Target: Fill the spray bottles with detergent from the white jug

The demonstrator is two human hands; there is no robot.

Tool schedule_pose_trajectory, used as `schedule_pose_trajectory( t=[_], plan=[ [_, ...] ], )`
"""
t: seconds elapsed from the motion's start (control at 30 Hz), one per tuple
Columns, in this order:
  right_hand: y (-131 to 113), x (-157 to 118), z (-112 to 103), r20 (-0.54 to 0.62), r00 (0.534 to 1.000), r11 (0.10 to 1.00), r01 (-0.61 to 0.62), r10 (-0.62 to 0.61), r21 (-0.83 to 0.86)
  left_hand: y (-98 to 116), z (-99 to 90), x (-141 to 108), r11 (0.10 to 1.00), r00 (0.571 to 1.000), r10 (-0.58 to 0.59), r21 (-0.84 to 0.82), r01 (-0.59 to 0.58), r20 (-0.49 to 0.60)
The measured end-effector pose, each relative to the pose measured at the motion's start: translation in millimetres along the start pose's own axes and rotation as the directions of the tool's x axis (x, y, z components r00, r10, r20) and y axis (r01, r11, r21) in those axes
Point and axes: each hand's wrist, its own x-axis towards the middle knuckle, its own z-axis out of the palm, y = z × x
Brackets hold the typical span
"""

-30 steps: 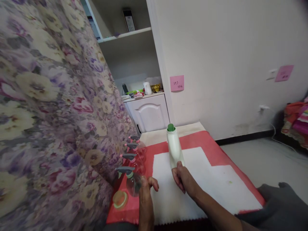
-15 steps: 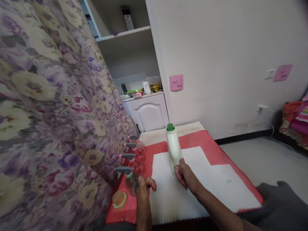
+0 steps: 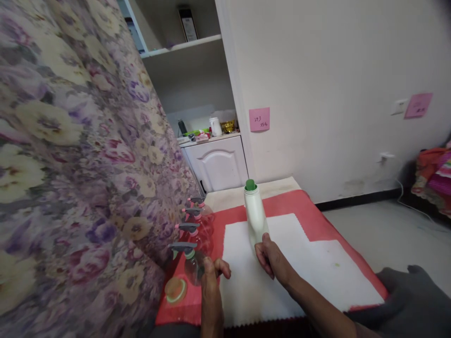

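My right hand (image 3: 273,258) is closed round the lower part of a pale green-white plastic bottle (image 3: 256,211), a detergent-type bottle with an uncapped neck and a green spout in its mouth. It stands over the white cloth; whether its base rests there is hidden by my hand. My left hand (image 3: 214,274) is held thumb up, fingers loosely bent and apart, with nothing visible in it. Just beside it is a clear spray bottle (image 3: 193,268) with a grey trigger head and green collar; I cannot tell whether they touch. A round tan piece with a pale green rim (image 3: 175,290) lies nearby.
Several clear spray bottles with pink collars (image 3: 200,237) line the table's left side, by a floral curtain (image 3: 88,164). A white cloth (image 3: 292,281) covers part of the red cloth (image 3: 292,204). Behind stand a white cabinet (image 3: 221,164) and a wall (image 3: 317,94).
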Motion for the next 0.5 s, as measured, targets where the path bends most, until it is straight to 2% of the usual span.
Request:
schedule_pose_trajectory(
  t=[0.2, 0.33, 0.5],
  plan=[
    [4.3, 1.6, 0.0, -0.001, 1.000, 1.000, 0.003, -0.003, -0.003, 2.8, 0.7, -0.5, 1.000, 1.000, -0.001, -0.023, 0.001, -0.001],
    [6.9, 2.2, 0.5, 0.002, 1.000, 1.000, -0.024, 0.024, -0.010, -2.5, 0.1, 1.1, 0.999, 1.000, -0.027, -0.017, 0.027, 0.005],
    [5.0, 2.9, 1.3, 0.000, 0.999, 0.999, -0.041, 0.041, -0.009, -9.2, 0.7, 4.1, 0.997, 1.000, 0.006, -0.076, -0.005, 0.010]
  ],
)
